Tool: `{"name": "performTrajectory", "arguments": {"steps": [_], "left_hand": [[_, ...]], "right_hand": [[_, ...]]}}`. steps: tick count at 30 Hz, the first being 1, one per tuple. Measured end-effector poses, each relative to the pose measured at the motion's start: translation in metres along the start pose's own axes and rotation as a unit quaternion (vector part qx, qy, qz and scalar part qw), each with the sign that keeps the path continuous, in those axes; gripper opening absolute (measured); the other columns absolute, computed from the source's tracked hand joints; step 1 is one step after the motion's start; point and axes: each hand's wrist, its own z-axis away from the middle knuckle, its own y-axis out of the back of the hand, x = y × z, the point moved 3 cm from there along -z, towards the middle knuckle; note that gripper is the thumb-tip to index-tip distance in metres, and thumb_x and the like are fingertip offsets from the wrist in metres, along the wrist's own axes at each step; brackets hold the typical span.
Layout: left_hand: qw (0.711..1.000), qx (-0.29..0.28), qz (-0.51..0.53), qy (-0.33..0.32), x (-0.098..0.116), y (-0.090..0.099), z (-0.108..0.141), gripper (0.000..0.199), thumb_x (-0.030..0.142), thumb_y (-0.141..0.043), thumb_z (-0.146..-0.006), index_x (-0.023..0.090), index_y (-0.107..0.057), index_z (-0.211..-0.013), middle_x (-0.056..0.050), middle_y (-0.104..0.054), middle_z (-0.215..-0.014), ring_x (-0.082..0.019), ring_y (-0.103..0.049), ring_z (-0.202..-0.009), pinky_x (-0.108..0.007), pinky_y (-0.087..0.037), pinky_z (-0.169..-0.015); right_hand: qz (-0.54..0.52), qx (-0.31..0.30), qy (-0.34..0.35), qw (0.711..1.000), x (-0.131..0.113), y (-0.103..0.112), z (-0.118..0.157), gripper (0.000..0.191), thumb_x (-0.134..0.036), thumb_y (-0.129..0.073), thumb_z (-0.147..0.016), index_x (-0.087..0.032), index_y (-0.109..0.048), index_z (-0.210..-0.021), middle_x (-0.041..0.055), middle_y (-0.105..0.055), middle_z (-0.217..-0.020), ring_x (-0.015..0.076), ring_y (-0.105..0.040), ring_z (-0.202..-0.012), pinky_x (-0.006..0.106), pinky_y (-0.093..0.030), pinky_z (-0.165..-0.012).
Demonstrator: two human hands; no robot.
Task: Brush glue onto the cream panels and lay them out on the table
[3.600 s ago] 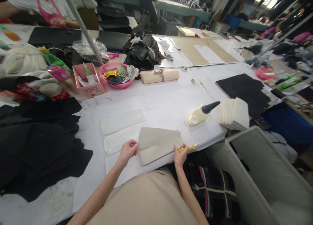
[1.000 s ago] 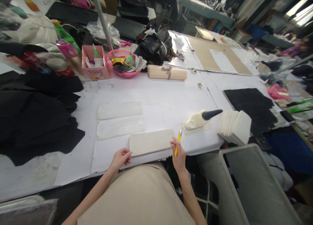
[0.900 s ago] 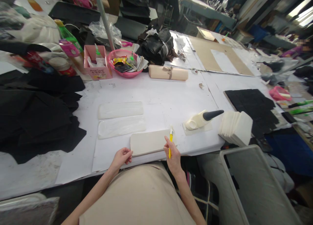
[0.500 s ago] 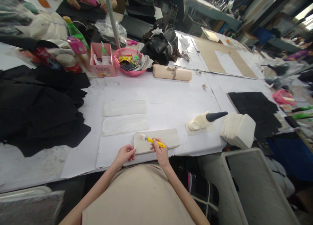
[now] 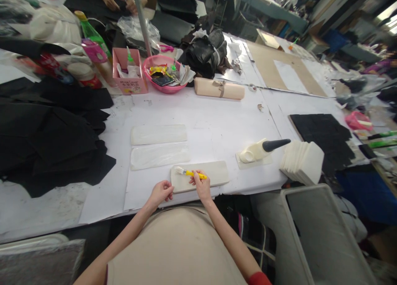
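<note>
My right hand point(image 5: 201, 184) grips the yellow handle of a paintbrush point(image 5: 186, 172). The brush's pale bristles lie over the left end of a long off-white stack of flat pieces point(image 5: 214, 173) near the table's front edge. At the stack's lower left corner is my left hand point(image 5: 161, 192), its fingers curled and pressed together; whether they pinch anything is hidden. Two whitish, glossy strips point(image 5: 159, 134) lie one behind the other, farther back and to the left. A cream bottle with a dark pointed nozzle point(image 5: 257, 151) lies on its side to the right.
Black sheets point(image 5: 52, 140) cover the left of the table. Behind are a pink box point(image 5: 130, 84), a pink basin point(image 5: 169, 87) and a peach roll point(image 5: 218, 88). To the right are a white stack point(image 5: 305, 163) and a grey bin point(image 5: 328, 235). Another person's hands point(image 5: 110, 3) work at the back.
The brush has shifted slightly left on the off-white stack, and its handle now lies flatter. My left hand stays by the corner. The camera view has moved slightly.
</note>
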Motion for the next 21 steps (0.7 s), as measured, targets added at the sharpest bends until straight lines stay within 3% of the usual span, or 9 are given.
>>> {"name": "performTrajectory", "arguments": {"steps": [3,7,13,16,21], "left_hand": [[1.000,0.011,-0.002,0.000,-0.002,-0.001,0.000,0.019,0.035,-0.061,-0.064,0.020,-0.049,-0.067,0.003,-0.058,-0.046,-0.013,-0.057,-0.040,-0.020,-0.037,-0.037],[1.000,0.014,-0.020,-0.001,-0.005,-0.002,-0.001,0.018,0.035,-0.059,-0.064,0.020,-0.049,-0.067,0.002,-0.058,-0.045,-0.013,-0.054,-0.038,-0.020,-0.036,-0.037],[0.999,0.006,-0.041,-0.005,0.000,-0.001,0.000,0.016,0.034,-0.057,-0.066,0.020,-0.050,-0.066,0.001,-0.059,-0.044,-0.013,-0.054,-0.040,-0.021,-0.038,-0.039],[0.999,-0.004,-0.049,-0.005,0.004,0.000,0.001,0.016,0.034,-0.059,-0.065,0.020,-0.051,-0.067,0.000,-0.060,-0.045,-0.013,-0.055,-0.042,-0.021,-0.039,-0.041],[0.998,-0.014,-0.064,0.007,0.000,0.001,-0.003,0.025,0.043,-0.059,-0.061,0.020,-0.049,-0.064,-0.001,-0.060,-0.044,-0.014,-0.053,-0.040,-0.023,-0.039,-0.041]], "right_hand": [[0.026,0.041,0.014,0.999,0.001,0.021,0.002,0.043,-0.059,-0.056,-0.082,-0.017,-0.063,-0.086,0.0020,-0.067,-0.065,0.0164,-0.063,-0.053,0.026,-0.050,-0.051],[0.050,0.124,0.019,0.991,0.005,0.068,0.001,0.043,-0.058,-0.057,-0.081,-0.016,-0.063,-0.088,0.0029,-0.068,-0.067,0.0176,-0.065,-0.055,0.028,-0.051,-0.053],[0.094,0.294,0.034,0.950,0.005,0.142,0.005,0.045,-0.058,-0.054,-0.083,-0.014,-0.061,-0.089,0.0050,-0.068,-0.066,0.0201,-0.068,-0.059,0.028,-0.053,-0.054],[0.105,0.325,0.052,0.938,-0.004,0.148,0.016,0.043,-0.055,-0.051,-0.086,-0.013,-0.061,-0.092,0.0062,-0.069,-0.069,0.0195,-0.069,-0.061,0.028,-0.053,-0.056],[0.112,0.280,0.101,0.948,-0.021,0.139,0.015,0.036,-0.048,-0.052,-0.088,-0.016,-0.060,-0.099,0.0050,-0.069,-0.078,0.0187,-0.070,-0.069,0.029,-0.054,-0.063]]}}
